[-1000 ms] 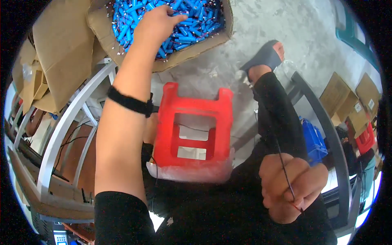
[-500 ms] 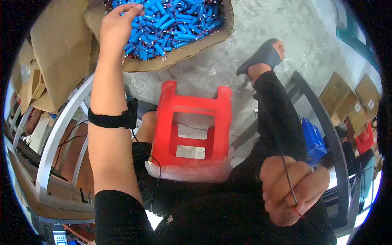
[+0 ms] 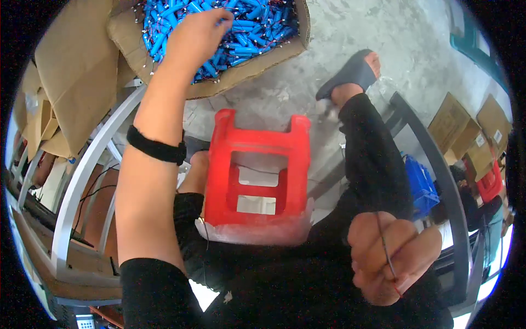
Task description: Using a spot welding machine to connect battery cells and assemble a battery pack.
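Observation:
Blue cylindrical cells [image 3: 244,41] with thin red and black wires and small white plugs fill an open cardboard box [image 3: 252,68] at the far side. Over this heap is my left hand [image 3: 198,35], its fingers curled inward and the fingertips close to the cells. Whatever they pinch, if anything, is hidden behind the hand. My right hand [image 3: 394,257] is closed in a fist above my right thigh. A thin dark wire [image 3: 384,244] runs across its fingers and ends in a red part near the fist's lower edge. The rest of what that fist encloses is out of sight.
A red plastic stool [image 3: 257,140] stands between my legs. Grey metal frames rise at left [image 3: 82,175] and right [image 3: 430,153]. Blue plastic crates [image 3: 419,186] and open cartons [image 3: 455,126] are on the right; a large cardboard flap [image 3: 76,71] leans at left.
My left hand has moved right and slightly nearer over the cells, and its forearm has swung with it. The box has shifted slightly left in view. My right hand stays closed in nearly the same place.

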The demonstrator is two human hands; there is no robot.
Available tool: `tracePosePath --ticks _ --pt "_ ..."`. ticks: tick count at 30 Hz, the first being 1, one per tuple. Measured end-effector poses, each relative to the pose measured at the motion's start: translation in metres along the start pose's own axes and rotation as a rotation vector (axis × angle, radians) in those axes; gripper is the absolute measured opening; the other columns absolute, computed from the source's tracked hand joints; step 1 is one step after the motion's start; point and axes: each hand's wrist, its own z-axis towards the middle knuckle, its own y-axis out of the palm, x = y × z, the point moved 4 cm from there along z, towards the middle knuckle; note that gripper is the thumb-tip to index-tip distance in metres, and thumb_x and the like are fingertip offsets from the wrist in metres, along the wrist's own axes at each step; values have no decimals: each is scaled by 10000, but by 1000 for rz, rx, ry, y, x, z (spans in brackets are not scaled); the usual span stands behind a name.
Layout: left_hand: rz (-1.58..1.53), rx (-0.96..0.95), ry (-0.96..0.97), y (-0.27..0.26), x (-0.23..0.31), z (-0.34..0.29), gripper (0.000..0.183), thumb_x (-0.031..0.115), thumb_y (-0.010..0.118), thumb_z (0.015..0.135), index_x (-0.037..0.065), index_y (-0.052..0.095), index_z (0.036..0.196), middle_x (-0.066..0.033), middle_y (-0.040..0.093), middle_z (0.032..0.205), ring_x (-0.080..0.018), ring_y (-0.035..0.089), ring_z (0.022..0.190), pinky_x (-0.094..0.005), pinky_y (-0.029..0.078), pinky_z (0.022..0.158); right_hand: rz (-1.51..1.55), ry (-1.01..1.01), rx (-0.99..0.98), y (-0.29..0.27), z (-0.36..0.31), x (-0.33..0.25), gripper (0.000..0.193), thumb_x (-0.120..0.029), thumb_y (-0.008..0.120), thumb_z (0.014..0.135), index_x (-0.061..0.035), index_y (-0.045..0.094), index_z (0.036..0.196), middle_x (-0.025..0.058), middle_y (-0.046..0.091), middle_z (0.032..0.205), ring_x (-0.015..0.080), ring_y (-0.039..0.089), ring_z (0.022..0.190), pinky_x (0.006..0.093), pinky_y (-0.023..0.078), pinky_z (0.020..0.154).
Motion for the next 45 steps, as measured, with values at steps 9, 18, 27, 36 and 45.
tracePosePath --ticks 9,18,27,36,45 --pt "366 23 117 4 5 5 238 294 607 862 150 654 1046 -167 659 858 -394 632 778 -480 517 667 9 22 -68 0 1 5 247 -150 674 879 -95 446 955 50 565 726 125 510 532 252 385 522" --pt "-94 74 22 -94 14 -34 215 227 663 839 53 714 956 -101 604 1065 -241 588 1008 -311 428 903 17 -6 -40 -1 3 -5 236 -134 670 869 -108 445 937 53 566 716 128 528 554 243 380 507" --pt "-707 237 -308 -164 -2 -72 252 255 634 898 13 671 959 -19 629 758 -27 382 535 -174 258 489 18 -10 -43 4 3 -3 222 -150 651 876 -97 440 921 40 574 692 116 516 526 245 384 510" --pt "-921 176 -53 -220 4 -113 382 200 423 952 -97 602 1113 -150 660 863 -67 367 472 -183 272 471 86 26 -2 7 0 7 205 -161 630 897 -97 435 902 48 560 675 107 491 476 243 366 487" --pt "-1144 57 164 -236 4 -129 351 214 517 925 -60 608 1126 -178 647 861 -65 377 466 -182 310 473 -2 69 54 7 1 0 273 -240 660 902 -112 419 882 34 528 654 104 462 451 243 335 473"
